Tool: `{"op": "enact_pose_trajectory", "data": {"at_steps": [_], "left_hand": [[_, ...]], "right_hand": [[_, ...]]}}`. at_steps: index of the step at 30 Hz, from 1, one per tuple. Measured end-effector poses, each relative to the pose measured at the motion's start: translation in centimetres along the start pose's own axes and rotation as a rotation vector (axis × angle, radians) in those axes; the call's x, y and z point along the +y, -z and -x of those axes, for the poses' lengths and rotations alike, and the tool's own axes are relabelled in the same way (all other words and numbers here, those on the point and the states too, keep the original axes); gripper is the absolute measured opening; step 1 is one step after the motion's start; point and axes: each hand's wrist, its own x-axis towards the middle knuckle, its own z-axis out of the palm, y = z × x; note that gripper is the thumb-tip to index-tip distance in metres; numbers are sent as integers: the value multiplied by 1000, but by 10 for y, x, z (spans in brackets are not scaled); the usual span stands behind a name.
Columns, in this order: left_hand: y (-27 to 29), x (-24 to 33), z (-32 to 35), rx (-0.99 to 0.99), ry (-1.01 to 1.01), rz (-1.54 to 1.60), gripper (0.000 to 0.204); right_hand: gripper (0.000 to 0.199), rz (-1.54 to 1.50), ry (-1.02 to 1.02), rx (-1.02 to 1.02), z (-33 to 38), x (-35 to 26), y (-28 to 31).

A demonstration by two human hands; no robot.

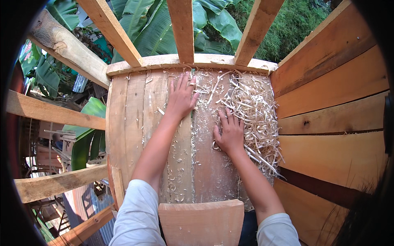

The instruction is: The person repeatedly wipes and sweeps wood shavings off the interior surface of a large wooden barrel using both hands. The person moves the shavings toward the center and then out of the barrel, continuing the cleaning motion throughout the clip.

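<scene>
My left hand [180, 96] rests on the plank floor [133, 106] near its far edge, fingers spread and pointing away from me. Scattered bits of shavings lie around it. To the right and a little nearer, my right hand [230, 133] lies with fingers apart against the left side of a heap of curled wood shavings [256, 117]. Neither hand grips anything that I can see. Close to my body, between my forearms, is a smooth, pale brown wooden board [201, 223] with a slightly curved far edge.
A plank wall [328, 117] closes off the right side. Wooden posts [180, 30] rise from a beam [154, 61] at the far edge, and open rails [57, 110] run along the left. Large green leaves [154, 37] and a lower yard show beyond them.
</scene>
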Motion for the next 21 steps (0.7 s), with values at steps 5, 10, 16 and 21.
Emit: {"op": "enact_pose_trajectory", "data": {"at_steps": [5,10,16,21], "left_hand": [[-2,-12,13,148,16,25,69],[-2,-1,11,178,248,-30,65],[1,-9,8,123,66,113,45],[1,-7,11,242,113,197,36]], "right_hand": [[52,9,7,-359,-42,-34,44],[53,-54,92,30,-111,-43,-3],[56,15,171,-89,-131,-45,-23],[56,-56,392,-42,-129,-29,-16]]}}
